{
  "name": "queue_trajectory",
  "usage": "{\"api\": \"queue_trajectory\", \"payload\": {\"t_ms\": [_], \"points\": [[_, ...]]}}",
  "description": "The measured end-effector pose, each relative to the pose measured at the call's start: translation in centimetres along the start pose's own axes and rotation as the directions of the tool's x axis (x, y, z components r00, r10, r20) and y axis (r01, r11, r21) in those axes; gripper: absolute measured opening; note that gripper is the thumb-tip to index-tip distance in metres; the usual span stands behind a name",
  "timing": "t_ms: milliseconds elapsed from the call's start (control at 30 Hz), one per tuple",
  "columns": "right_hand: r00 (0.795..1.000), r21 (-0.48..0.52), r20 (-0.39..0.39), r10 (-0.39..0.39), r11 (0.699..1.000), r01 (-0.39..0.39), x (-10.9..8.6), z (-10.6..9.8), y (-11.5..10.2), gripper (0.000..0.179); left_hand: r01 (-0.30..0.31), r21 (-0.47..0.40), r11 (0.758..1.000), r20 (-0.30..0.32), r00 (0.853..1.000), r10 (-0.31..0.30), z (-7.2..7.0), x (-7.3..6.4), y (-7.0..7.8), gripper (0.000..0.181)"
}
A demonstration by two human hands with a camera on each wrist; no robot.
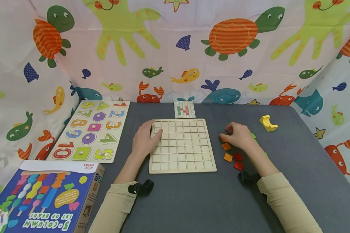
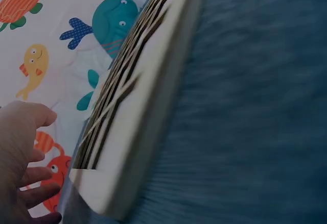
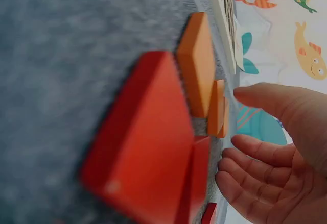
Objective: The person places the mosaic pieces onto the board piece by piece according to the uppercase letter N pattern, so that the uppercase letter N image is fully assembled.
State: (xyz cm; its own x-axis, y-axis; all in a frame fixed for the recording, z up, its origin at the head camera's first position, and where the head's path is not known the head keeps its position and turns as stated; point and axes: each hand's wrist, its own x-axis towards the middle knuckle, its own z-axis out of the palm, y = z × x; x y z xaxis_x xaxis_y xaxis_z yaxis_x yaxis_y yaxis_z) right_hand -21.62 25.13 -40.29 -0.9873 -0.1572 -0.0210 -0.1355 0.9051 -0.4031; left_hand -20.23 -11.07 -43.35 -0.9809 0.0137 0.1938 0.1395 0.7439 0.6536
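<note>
A wooden grid board (image 1: 180,145) with rows of square recesses lies flat on the table. My left hand (image 1: 145,137) is at its left edge, with the thumb over the border squares. In the left wrist view the fingers (image 2: 38,175) are spread beside the board (image 2: 133,117). My right hand (image 1: 237,134) reaches over the tiles to the right of the board, its fingertips close to an orange tile (image 1: 223,139). The right wrist view shows a gap between thumb and fingers, near the orange tiles (image 3: 196,63) and a large-looking red tile (image 3: 148,142).
Behind the board lies a small pattern card (image 1: 184,109). Green tiles (image 1: 253,135) show partly behind the right arm. A yellow curved block (image 1: 268,123) stands farther right. On the left are a number and shape puzzle (image 1: 88,131) and a blue box (image 1: 46,197).
</note>
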Motion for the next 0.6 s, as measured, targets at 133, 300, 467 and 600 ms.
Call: {"api": "queue_trajectory", "payload": {"t_ms": [133,300,467,600], "points": [[1.000,0.032,0.021,-0.002,0.999,0.001,-0.5,0.2,0.0,0.042,-0.010,-0.012,1.000,0.075,0.997,0.011,0.5,-1.3,-0.6,0.070],[0.999,0.090,-0.007,-0.049,0.995,0.050,-0.7,0.7,0.0,0.033,-0.067,0.007,0.998,0.133,0.989,0.066,1.0,-1.9,-1.0,0.077],[0.998,0.112,-0.019,-0.052,0.992,0.054,-1.1,0.9,0.2,0.036,-0.102,0.020,0.995,0.092,0.991,0.100,1.1,-2.1,-1.3,0.069],[0.999,0.115,-0.006,-0.038,0.993,0.039,-1.4,0.8,0.2,0.036,-0.115,0.002,0.993,0.046,0.992,0.115,1.1,-2.3,-1.6,0.060]]}}
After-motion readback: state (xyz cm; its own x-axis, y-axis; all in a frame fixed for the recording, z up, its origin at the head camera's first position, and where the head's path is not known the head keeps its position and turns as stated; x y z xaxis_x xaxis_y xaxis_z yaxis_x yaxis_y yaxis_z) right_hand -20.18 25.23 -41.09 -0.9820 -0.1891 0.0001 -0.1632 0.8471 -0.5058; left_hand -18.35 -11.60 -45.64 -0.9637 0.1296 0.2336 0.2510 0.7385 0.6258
